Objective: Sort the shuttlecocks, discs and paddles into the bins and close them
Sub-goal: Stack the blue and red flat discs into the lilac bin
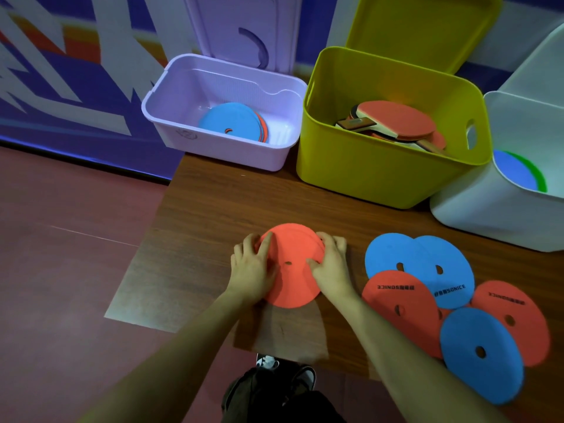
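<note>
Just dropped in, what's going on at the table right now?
A person is sorting sports gear into bins. Both hands, left hand and right hand, grip an orange disc lying on the wooden table. The purple bin already holds discs, the yellow bin holds paddles, and the white bin shows blue and green discs. A pile of loose discs waits beside the right hand. All lids are open.
</note>
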The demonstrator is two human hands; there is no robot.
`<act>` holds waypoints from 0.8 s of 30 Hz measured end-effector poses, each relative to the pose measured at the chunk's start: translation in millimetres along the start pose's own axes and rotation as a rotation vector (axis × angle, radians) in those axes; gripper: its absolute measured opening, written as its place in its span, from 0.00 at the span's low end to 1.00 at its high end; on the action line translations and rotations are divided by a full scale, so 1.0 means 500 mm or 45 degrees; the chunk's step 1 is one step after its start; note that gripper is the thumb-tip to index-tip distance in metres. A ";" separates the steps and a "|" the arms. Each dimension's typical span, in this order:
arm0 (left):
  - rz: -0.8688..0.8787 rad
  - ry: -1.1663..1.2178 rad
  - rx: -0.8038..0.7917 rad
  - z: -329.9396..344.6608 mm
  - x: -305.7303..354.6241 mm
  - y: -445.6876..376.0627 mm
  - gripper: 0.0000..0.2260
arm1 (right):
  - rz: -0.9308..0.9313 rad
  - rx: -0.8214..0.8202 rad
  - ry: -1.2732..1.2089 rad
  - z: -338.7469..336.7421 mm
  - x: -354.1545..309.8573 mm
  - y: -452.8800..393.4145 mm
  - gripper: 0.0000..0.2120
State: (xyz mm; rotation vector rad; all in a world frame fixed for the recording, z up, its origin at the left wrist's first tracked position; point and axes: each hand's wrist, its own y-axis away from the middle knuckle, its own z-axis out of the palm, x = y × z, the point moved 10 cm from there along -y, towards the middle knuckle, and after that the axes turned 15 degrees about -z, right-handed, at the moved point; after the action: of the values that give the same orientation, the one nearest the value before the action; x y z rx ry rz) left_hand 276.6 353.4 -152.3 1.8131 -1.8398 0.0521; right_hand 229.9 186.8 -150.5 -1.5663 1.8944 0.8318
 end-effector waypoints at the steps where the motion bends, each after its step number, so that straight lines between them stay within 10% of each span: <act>1: 0.003 -0.022 -0.002 0.004 0.001 0.000 0.31 | 0.009 0.004 -0.008 0.000 0.013 -0.003 0.22; 24: 0.387 0.111 -0.249 0.188 0.337 0.173 0.34 | 0.141 0.282 0.196 -0.282 0.229 0.233 0.24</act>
State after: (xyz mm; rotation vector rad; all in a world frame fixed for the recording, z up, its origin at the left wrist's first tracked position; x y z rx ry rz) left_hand 173.1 170.1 -134.2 1.3696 -1.9687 0.0604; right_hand 91.7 22.9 -127.4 -1.4359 2.1184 0.5368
